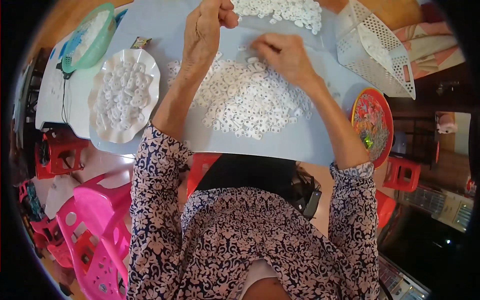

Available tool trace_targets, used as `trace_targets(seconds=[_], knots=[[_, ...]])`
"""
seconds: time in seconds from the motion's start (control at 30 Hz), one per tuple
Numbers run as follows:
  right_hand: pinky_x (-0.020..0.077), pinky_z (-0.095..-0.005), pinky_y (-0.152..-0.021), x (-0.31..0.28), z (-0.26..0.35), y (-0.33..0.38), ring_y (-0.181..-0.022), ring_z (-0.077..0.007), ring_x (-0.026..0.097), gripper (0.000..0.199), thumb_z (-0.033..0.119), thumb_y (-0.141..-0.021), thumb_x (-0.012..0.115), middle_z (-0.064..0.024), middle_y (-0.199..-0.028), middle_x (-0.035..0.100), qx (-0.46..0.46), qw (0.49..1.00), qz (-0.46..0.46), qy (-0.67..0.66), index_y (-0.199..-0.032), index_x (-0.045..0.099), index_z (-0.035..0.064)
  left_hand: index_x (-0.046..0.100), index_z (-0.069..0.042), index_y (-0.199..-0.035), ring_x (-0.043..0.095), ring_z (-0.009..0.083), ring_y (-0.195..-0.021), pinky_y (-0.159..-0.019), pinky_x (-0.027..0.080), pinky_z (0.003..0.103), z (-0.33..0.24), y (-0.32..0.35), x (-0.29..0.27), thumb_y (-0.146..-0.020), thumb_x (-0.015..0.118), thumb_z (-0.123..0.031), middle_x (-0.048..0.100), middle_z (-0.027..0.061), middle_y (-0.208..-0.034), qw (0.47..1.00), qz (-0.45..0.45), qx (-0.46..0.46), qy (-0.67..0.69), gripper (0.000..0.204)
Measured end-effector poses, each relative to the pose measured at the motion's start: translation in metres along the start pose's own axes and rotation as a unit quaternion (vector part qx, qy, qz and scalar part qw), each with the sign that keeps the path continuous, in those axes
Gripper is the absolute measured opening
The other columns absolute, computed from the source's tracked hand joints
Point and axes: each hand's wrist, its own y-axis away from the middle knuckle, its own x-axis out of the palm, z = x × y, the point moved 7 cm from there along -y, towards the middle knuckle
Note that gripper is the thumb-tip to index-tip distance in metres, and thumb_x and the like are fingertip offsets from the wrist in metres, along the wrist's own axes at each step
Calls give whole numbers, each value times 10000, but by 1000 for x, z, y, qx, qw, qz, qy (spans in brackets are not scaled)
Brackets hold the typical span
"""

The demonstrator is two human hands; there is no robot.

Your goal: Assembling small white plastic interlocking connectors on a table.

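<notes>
Blue counter [150, 20] | pile of white rings [250, 100] sprawls left-to-right | left hand [202, 30] raised, fingertips pinched together | right hand [282, 55] palm-down, fingers curled onto the pile

Pale blue table [300, 145] on light tiled floor [100, 165]. Pink plastic chair [95, 220] lower left, red stools [60, 152] left and right [402, 174]. Dark cabinet [440, 90] right, even daylight.

Small matt white plastic pieces [250, 100] lie on a smooth, pale blue tabletop [300, 145] beside a glossy plastic plate [150, 70].
</notes>
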Motion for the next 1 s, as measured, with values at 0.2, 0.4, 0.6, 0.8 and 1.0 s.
trace_targets(seconds=[0.2, 0.4, 0.6, 0.8, 1.0], knots=[[476, -291, -608, -32, -28, 0, -624, -168, 596, 142, 97, -819, 602, -101, -741, 660, 79, 994, -48, 61, -910, 663, 6, 515, 39, -922, 542, 185, -812, -854, 426, 304, 13, 7, 12, -952, 327, -338, 551, 92, -734, 999, 25, -34, 2, 423], [489, -357, -673, -8, -15, -12, -703, -279, 620, 167, 106, -779, 609, -145, -792, 655, 11, 998, 4, 59, -902, 665, 8, 522, 28, -899, 535, 172, -795, -843, 423, 295, 12, 12, 19, -944, 338, -357, 546, 82, -733, 998, 38, -34, -36, 428], [479, -395, -689, 12, -8, -26, -705, -322, 602, 150, 82, -767, 605, -145, -780, 642, 16, 987, 77, 137, -874, 634, -18, 541, 14, -869, 512, 144, -711, -732, 427, 284, 18, 8, 18, -932, 358, -352, 552, 67, -697, 998, 25, -9, -55, 414], [490, -385, -675, 4, -11, -13, -730, -330, 618, 112, 83, -761, 597, -182, -764, 639, 50, 995, 60, 65, -812, 647, -3, 557, 7, -829, 466, 108, -613, -589, 401, 254, 4, 14, 21, -898, 435, -293, 554, 34, -661, 993, -3, 5, -115, 332], [485, -276, -642, -36, -3, 10, -680, -180, 608, 66, 37, -771, 630, -87, -769, 648, 22, 984, -146, -95, -825, 640, 0, 578, -8, -813, 444, 94, -596, -560, 378, 245, 20, 22, 28, -884, 472, -258, 545, 18, -656, 989, 70, -46, -125, 281]])
